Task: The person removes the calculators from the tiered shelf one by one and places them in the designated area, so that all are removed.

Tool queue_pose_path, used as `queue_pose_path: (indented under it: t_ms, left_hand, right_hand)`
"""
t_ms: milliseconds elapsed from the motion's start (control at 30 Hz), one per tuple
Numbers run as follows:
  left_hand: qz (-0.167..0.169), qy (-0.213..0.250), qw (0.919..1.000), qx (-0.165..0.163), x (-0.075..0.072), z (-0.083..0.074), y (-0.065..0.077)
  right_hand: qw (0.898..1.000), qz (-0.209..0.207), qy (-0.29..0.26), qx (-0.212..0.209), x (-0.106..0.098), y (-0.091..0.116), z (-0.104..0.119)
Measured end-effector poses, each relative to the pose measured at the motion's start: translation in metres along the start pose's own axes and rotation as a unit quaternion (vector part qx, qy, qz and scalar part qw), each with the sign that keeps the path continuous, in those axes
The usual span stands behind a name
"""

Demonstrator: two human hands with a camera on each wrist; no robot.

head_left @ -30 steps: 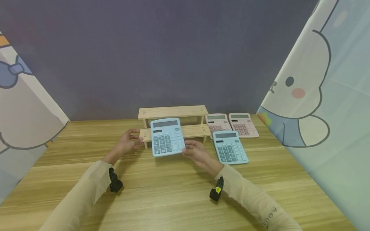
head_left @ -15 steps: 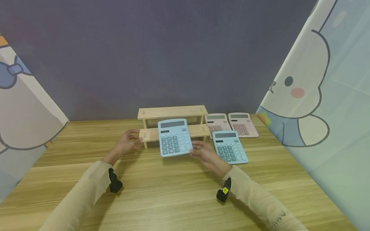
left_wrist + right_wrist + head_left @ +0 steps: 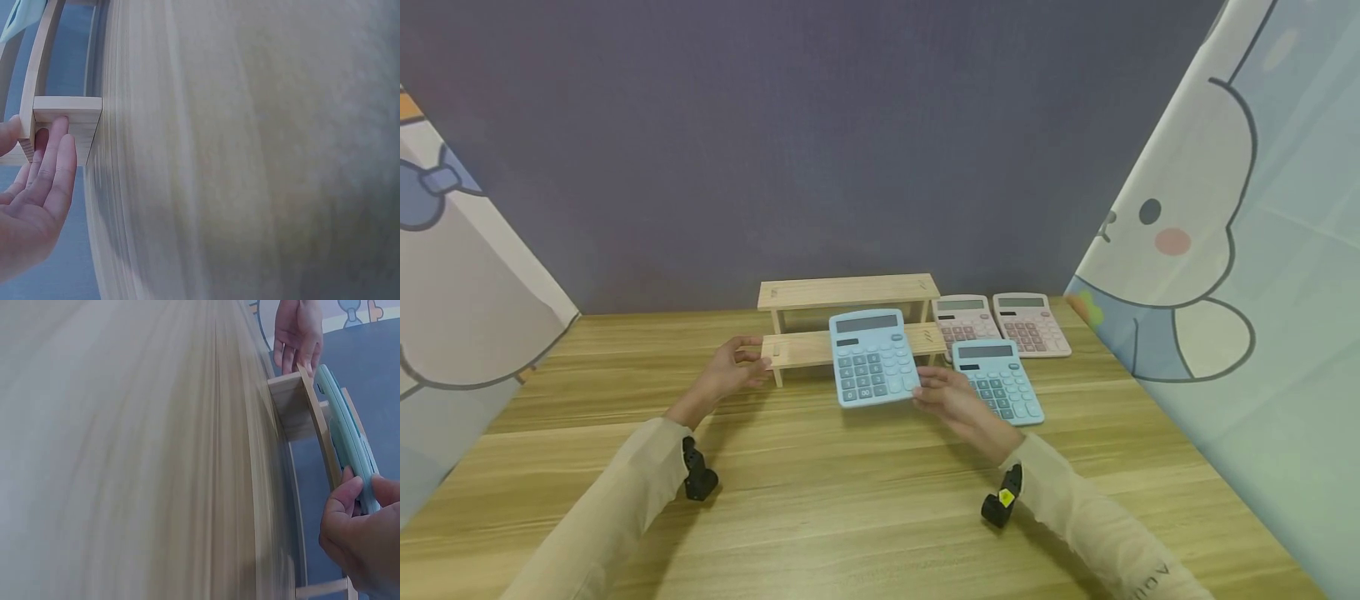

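Observation:
A small two-step wooden shelf [image 3: 848, 292] stands at the back of the table. My left hand [image 3: 733, 367] grips the left end of its lower board, thumb above and fingers beneath, as the left wrist view shows of the hand [image 3: 40, 203]. In front of the lower board, my right hand [image 3: 958, 404] holds a light blue calculator [image 3: 874, 360] by its lower right corner. The right wrist view has this calculator [image 3: 347, 434] edge-on, tilted close over the board and pinched between thumb and fingers. It hides the middle of the lower step.
Right of the shelf a second light blue calculator [image 3: 1021, 393] lies on the wooden table [image 3: 820, 517], partly behind my right hand. Behind it lie two pink calculators, one [image 3: 961, 312] beside the shelf and another [image 3: 1030, 325] farther right. A dark wall [image 3: 850, 150] rises behind.
My right hand has moved the held blue calculator to the right along the lower step. My left hand has stayed at the shelf's left end.

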State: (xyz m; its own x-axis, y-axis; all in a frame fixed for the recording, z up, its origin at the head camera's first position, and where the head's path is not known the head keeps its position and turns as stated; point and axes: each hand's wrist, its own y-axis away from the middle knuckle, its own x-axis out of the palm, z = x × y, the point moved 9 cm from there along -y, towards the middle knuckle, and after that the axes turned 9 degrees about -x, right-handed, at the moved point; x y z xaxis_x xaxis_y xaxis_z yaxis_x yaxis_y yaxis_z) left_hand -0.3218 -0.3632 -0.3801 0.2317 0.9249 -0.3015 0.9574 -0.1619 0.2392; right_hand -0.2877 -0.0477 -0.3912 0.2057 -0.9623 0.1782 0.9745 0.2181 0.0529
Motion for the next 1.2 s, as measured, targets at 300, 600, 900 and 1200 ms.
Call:
queue_pose_path:
  t_ms: [300, 600, 900, 1200]
  left_hand:
    - [-0.006, -0.003, 1.0, -0.003, -0.001, 0.0, 0.001]
    - [-0.006, -0.003, 1.0, 0.0, -0.001, 0.001, 0.0]
    - [-0.004, -0.003, 1.0, -0.003, -0.001, 0.001, 0.0]
    - [-0.004, -0.006, 1.0, -0.007, -0.002, 0.002, 0.0]
  right_hand:
    - [1.0, 0.011, 0.016, -0.004, -0.017, 0.007, 0.008]
    - [1.0, 0.004, 0.016, 0.009, -0.033, 0.014, 0.012]
    - [1.0, 0.01, 0.022, 0.008, -0.047, 0.023, 0.016]
    - [1.0, 0.02, 0.017, -0.002, -0.057, 0.027, 0.022]
